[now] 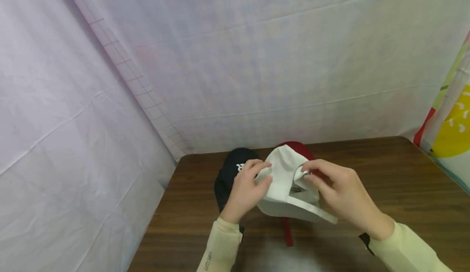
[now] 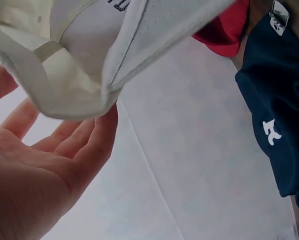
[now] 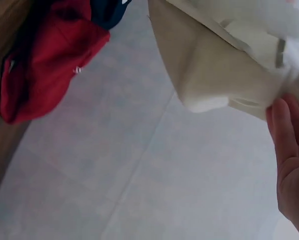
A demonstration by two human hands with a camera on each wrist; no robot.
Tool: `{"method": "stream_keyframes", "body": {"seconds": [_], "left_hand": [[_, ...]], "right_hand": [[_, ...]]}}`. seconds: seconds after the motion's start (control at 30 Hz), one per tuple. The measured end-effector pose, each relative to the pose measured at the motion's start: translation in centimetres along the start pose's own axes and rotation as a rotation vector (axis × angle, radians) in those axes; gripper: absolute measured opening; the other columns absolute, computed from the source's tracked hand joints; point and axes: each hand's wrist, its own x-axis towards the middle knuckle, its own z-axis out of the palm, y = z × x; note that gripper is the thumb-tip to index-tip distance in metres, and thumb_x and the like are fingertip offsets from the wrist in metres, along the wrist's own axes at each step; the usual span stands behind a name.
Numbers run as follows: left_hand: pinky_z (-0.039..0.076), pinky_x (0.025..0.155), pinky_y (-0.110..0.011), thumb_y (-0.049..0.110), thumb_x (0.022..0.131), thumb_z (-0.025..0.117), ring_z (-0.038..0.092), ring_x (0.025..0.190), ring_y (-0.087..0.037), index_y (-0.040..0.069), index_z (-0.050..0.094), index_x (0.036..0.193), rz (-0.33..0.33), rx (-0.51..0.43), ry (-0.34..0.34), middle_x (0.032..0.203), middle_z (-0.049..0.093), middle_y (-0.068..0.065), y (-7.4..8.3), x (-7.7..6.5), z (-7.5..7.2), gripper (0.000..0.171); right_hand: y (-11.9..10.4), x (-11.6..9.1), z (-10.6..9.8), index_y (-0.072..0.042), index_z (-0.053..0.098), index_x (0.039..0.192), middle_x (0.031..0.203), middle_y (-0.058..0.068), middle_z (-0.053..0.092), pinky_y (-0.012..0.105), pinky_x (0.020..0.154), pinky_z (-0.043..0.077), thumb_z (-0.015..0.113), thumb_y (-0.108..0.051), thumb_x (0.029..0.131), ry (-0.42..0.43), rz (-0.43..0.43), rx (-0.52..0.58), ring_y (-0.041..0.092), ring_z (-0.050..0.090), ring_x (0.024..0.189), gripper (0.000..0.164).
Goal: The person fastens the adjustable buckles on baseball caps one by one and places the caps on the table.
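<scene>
A white baseball cap [image 1: 280, 168] is held up off the table, its inside partly showing below the crown. My left hand [image 1: 247, 188] holds the cap's left side between thumb and fingers. In the left wrist view, the fingers [image 2: 103, 132] reach behind the cap's edge. On the opposite side, my right hand [image 1: 343, 192] pinches the cap's fabric near a small metal piece [image 1: 308, 172]. A white strip [image 1: 312, 209] sticks out below toward the right. The right wrist view catches the fingertips [image 3: 282, 120] against the white cap [image 3: 209, 75].
A navy cap [image 1: 235, 166] with a white emblem stands on the brown wooden table [image 1: 183, 206], left of the white cap. Behind the white cap is a red cap [image 1: 299, 149], and a red strap [image 1: 287, 232] lies below. Pale cloth [image 1: 257, 80] hangs behind the table.
</scene>
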Motion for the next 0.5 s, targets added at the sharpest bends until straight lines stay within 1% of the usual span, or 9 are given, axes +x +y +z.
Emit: {"method": "stream_keyframes", "body": {"seconds": [0.1,0.17,0.23,0.33,0.4,0.43,0.5], "left_hand": [[0.052,0.086,-0.040,0.032,0.100,0.063,0.057,0.116,-0.017,0.021,0.066,0.133,0.001,-0.025,0.015,0.134,0.054,0.004,0.2,-0.2,0.0,0.035],[0.053,0.086,-0.039,0.030,0.101,0.063,0.057,0.115,-0.015,0.020,0.067,0.131,0.031,-0.036,0.047,0.133,0.055,0.004,0.4,-0.2,0.0,0.032],[0.053,0.086,-0.039,0.026,0.100,0.065,0.057,0.115,-0.014,0.019,0.070,0.128,0.104,-0.055,0.084,0.133,0.056,0.004,0.7,-0.2,0.1,0.029],[0.053,0.088,-0.036,0.020,0.098,0.067,0.056,0.119,-0.014,0.018,0.072,0.123,0.264,-0.069,0.104,0.135,0.056,0.002,1.3,0.1,0.1,0.026],[0.051,0.092,-0.036,0.017,0.097,0.068,0.054,0.123,-0.017,0.016,0.072,0.121,0.366,-0.070,0.086,0.138,0.054,0.000,1.6,0.3,0.2,0.024],[0.050,0.094,-0.035,0.017,0.097,0.068,0.053,0.126,-0.017,0.015,0.073,0.120,0.405,-0.062,0.072,0.140,0.053,-0.001,1.7,0.4,0.2,0.023],[0.049,0.095,-0.033,0.018,0.097,0.068,0.051,0.128,-0.019,0.015,0.073,0.118,0.461,-0.030,0.044,0.142,0.051,-0.003,1.9,0.6,0.4,0.022]], "right_hand": [[0.3,0.0,0.1,-0.027,0.069,0.111,0.096,-0.014,0.068,0.018,0.058,0.047,0.078,-0.003,0.086,-0.006,0.096,0.062,0.005,0.059,0.067,0.036],[0.5,0.0,0.2,-0.028,0.069,0.111,0.095,-0.012,0.068,0.020,0.054,0.046,0.077,-0.005,0.088,-0.006,0.154,0.101,0.007,0.059,0.062,0.033],[0.7,0.0,0.2,-0.028,0.069,0.112,0.095,-0.009,0.069,0.021,0.051,0.046,0.075,-0.006,0.090,-0.002,0.188,0.127,0.009,0.058,0.059,0.031],[1.0,0.2,0.4,-0.026,0.069,0.113,0.095,-0.006,0.070,0.021,0.050,0.045,0.074,-0.005,0.091,0.014,0.199,0.149,0.012,0.058,0.058,0.030],[1.2,0.3,0.5,-0.025,0.069,0.113,0.097,-0.006,0.071,0.021,0.052,0.046,0.073,-0.005,0.092,0.023,0.199,0.148,0.013,0.060,0.062,0.030],[1.3,0.4,0.6,-0.025,0.068,0.113,0.098,-0.006,0.071,0.021,0.054,0.047,0.072,-0.004,0.092,0.029,0.200,0.143,0.013,0.061,0.063,0.030],[1.5,0.6,0.7,-0.025,0.068,0.112,0.101,-0.007,0.071,0.020,0.057,0.048,0.072,-0.004,0.092,0.037,0.208,0.141,0.014,0.063,0.069,0.029]]}}
